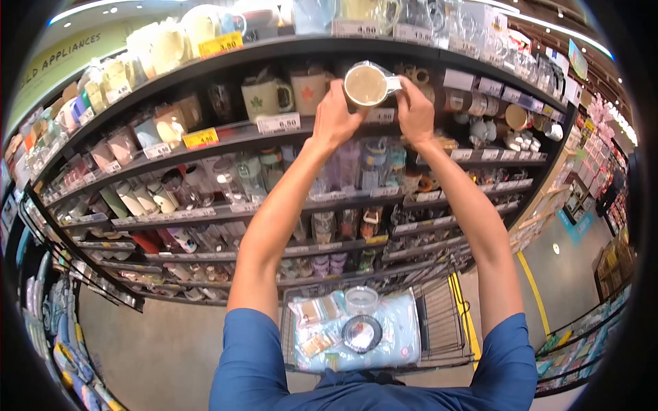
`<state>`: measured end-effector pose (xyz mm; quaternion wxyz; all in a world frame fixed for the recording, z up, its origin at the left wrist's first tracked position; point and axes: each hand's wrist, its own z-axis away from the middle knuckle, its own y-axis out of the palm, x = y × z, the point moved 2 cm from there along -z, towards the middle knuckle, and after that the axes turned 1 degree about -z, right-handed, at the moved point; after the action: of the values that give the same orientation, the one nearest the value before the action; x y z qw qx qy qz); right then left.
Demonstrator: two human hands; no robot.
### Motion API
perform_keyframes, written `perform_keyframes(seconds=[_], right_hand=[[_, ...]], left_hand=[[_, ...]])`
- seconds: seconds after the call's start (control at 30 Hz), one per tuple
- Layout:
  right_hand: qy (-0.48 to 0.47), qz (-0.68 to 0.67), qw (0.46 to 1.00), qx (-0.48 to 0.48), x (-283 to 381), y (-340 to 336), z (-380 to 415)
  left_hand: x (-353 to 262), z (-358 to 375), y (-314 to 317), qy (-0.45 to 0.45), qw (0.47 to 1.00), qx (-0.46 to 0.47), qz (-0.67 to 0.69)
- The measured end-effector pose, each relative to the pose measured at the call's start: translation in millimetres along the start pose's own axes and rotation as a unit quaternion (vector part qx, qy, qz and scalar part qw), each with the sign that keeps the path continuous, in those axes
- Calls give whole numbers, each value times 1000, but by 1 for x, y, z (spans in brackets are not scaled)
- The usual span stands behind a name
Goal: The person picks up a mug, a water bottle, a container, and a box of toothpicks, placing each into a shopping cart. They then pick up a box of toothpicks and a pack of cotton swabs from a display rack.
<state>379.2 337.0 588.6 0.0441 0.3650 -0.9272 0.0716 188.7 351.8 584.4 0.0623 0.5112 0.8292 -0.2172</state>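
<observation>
Both my hands are raised to an upper shelf (236,129), around a mug (366,85) whose round end faces me, light brown inside a pale rim. My left hand (336,118) has its fingers wrapped round the mug's left side. On the other side, my right hand (415,113) closes on the mug by its handle. Just left of the mug stand a cream mug with a green leaf (258,101) and one with a red leaf (310,94). A white price tag (279,123) is below them.
A wire shopping cart (439,325) stands below my arms, holding a light blue wrapped package (397,322), a clear round container (361,299) and a black round one (362,333). Shelves of cups and bottles span the front. Folded fabrics (58,329) hang at the left.
</observation>
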Motion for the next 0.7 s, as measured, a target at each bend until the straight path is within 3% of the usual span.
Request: perform_keyframes(seconds=[0.1,0.2,0.23,0.3,0.33,0.37,0.43,0.5,0.53,0.57,0.6,0.63,0.7], right_hand=[[-29,-22,999,-24,20,-20,14],[-81,-36,995,-53,45,-54,37],[-57,-43,997,-31,58,-70,54],[52,-45,998,14,79,-100,108],[-29,-4,999,29,83,-114,132],[-26,9,998,61,84,-124,165],[106,22,984,142,91,-144,238],[224,14,951,215,91,-158,312],[267,3,937,225,90,-164,350],[369,0,889,269,93,-171,377],[353,20,896,269,88,-178,414],[353,19,896,267,88,-184,435],[467,2,842,270,88,-196,471]], left_hand=[[-8,16,1,104,991,-78,4],[-39,47,-7,140,983,-120,19],[-52,69,-9,144,982,-121,31],[-78,124,-8,80,992,-99,11],[-78,156,-1,72,994,-77,18],[-81,190,8,38,994,-76,62],[-85,259,25,-55,997,20,50],[-82,332,46,-217,964,146,44],[-84,361,54,-248,951,174,53],[-80,392,66,-278,936,206,67],[-78,422,76,-355,892,270,69],[-78,440,83,-354,893,271,67],[-81,473,99,-369,860,337,103]])
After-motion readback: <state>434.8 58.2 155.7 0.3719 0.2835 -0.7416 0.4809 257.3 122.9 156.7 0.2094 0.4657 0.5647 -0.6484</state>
